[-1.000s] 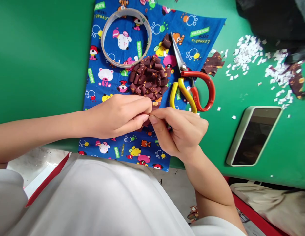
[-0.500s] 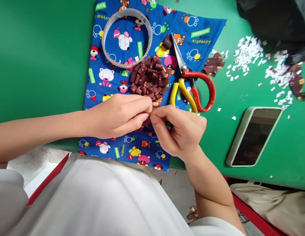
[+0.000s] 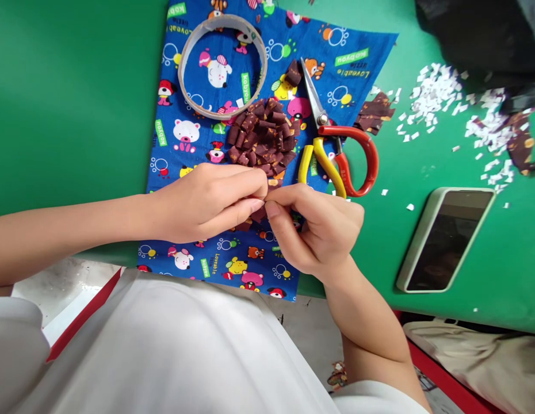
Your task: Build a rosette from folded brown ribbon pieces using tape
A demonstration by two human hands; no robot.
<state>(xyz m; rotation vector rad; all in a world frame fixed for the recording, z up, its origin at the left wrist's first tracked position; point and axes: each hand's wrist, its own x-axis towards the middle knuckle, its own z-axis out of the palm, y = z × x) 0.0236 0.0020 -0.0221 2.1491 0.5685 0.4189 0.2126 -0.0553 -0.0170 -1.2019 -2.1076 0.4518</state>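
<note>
My left hand (image 3: 220,201) and my right hand (image 3: 313,227) meet fingertip to fingertip, both closed in a pinch. Whatever lies between the fingertips is too small and too covered to name. Just beyond them sits a pile of small folded dark brown fabric pieces (image 3: 265,135) with orange flecks. More brown fabric (image 3: 259,214) shows partly beneath my fingers. All of this is on a blue cartoon-print cloth (image 3: 245,247). Beside my right hand lie scissors (image 3: 323,119) with red and yellow handles, blades partly apart and pointing away.
A ring of tape (image 3: 184,75) rests on the cloth's far left. To the right are brown fabric strips (image 3: 375,113), scattered white paper bits (image 3: 438,92), a phone (image 3: 446,241) and a black item (image 3: 474,43). The green table (image 3: 77,115) ends close to my body.
Both hands have shifted very slightly, the right one a touch to the right. The pinching stays the same, and nothing else has moved.
</note>
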